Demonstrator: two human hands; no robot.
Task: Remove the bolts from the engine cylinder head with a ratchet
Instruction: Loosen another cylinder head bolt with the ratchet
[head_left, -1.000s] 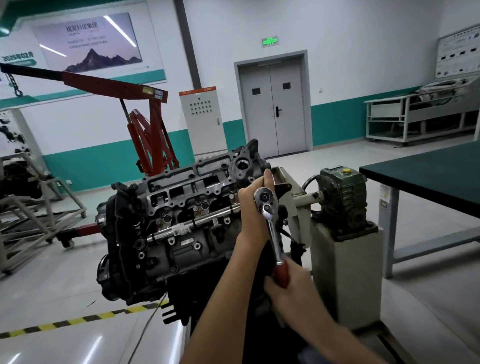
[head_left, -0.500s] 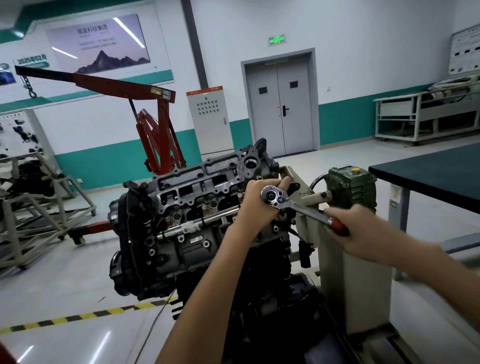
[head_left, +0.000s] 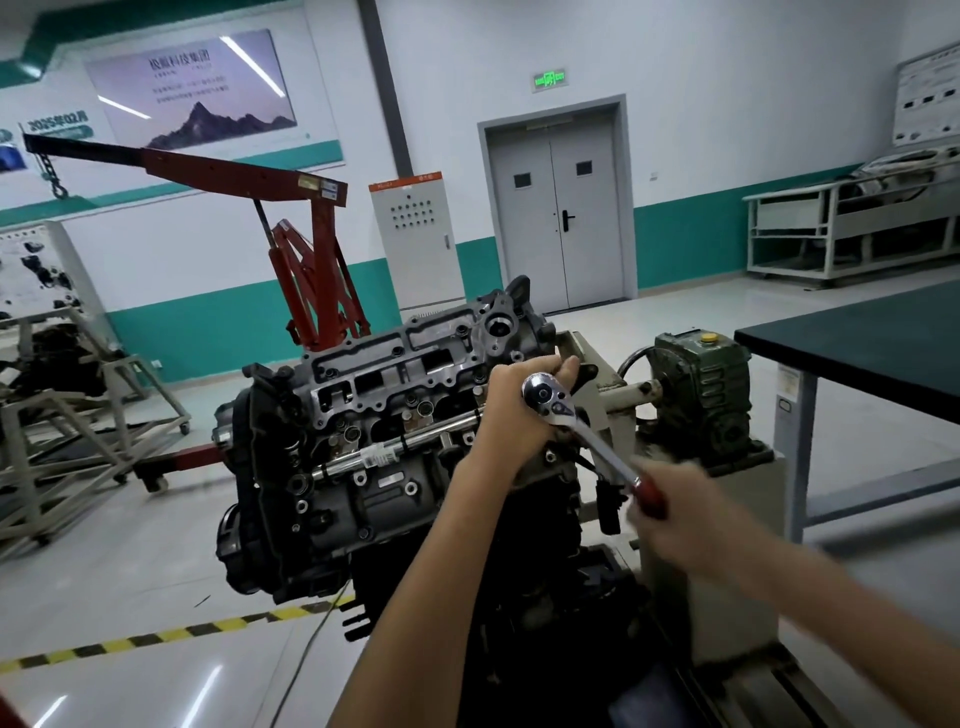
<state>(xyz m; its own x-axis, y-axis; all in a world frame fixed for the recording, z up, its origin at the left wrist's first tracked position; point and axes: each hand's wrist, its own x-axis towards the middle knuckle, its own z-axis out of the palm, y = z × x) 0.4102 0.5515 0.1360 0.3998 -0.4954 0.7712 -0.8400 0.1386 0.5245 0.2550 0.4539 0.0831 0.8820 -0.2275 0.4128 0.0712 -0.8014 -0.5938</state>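
Observation:
The grey engine cylinder head (head_left: 395, 384) sits tilted on a stand in the middle of the view, with several bolts along its rim. A chrome ratchet (head_left: 582, 431) with a red grip sits with its round head on the cylinder head's right end. My left hand (head_left: 514, 410) wraps around the ratchet's neck just under the round head, thumb lying up along the engine's right end. My right hand (head_left: 680, 514), blurred, grips the red handle, which points down and to the right. The bolt and socket under the ratchet head are hidden by my left hand.
A green gearbox (head_left: 701, 395) on a beige pedestal stands right of the engine. A dark-topped table (head_left: 872, 343) is at the far right. A red engine hoist (head_left: 311, 270) stands behind, a metal frame stand (head_left: 67, 447) at the left. Yellow-black floor tape (head_left: 156, 636) runs below.
The ratchet handle swung from pointing straight down up to the right, and has now dropped back a little lower. My right hand moved with it; my left hand stayed at the ratchet head.

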